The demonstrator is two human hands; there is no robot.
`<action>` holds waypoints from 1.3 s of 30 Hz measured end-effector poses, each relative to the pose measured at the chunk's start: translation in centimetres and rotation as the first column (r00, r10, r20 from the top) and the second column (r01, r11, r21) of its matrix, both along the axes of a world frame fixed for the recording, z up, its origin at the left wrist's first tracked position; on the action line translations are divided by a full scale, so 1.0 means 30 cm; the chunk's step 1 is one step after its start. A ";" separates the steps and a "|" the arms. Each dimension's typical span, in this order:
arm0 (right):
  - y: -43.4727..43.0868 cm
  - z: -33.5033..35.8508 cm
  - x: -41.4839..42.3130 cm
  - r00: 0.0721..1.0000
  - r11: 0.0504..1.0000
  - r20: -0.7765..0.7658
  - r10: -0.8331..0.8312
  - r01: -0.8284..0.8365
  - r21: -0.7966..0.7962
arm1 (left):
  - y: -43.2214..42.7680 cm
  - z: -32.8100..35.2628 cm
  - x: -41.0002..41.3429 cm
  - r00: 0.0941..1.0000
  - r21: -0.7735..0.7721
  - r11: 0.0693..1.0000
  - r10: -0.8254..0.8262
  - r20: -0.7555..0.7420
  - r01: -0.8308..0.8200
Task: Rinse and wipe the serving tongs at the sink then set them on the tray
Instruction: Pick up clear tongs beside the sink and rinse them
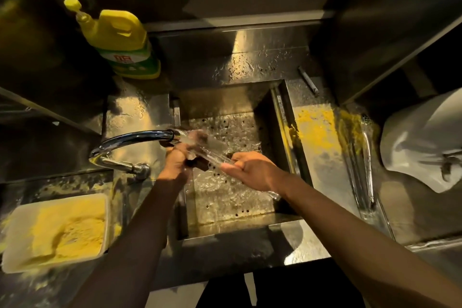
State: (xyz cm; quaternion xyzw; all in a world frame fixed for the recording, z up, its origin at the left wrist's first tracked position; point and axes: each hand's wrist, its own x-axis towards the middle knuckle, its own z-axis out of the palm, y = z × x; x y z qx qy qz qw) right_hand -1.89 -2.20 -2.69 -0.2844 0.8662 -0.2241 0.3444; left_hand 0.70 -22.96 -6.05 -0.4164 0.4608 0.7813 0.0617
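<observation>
Tray: white rectangular plastic tray (106, 220) of yellow crumbs, 8 o'clock from the sink.
Tap: curved chrome tap (135, 137), running, at 9 o'clock of the steel sink basin (225, 215).
Left hand (177, 160): clenched round the tongs' end under the spout.
Tongs: clear plastic serving tongs (212, 152), over the basin's centre.
Right hand (250, 170): grasping the tongs' middle.

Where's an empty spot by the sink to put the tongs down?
Bare steel lies behind the sink, between the yellow bottle and the dark rod, and along the front ledge. Crowded: the right counter holds yellow powder, long metal utensils and a white cloth; the left has the faucet and powder tub.
</observation>
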 end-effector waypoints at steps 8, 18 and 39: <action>0.026 0.020 -0.013 1.000 0.997 0.031 -0.002 0.005 -0.076 | -0.056 -0.060 0.016 0.986 -0.179 0.974 -0.123 0.115 0.142; 0.144 0.053 -0.117 1.000 0.999 0.020 -0.003 0.002 0.033 | -0.012 0.002 -0.013 0.960 -0.256 0.943 -0.249 -0.129 0.211; 0.152 0.025 -0.038 0.846 0.899 -0.346 -0.405 0.438 0.017 | 0.177 0.102 0.017 0.963 -0.011 0.963 -0.270 -0.027 0.269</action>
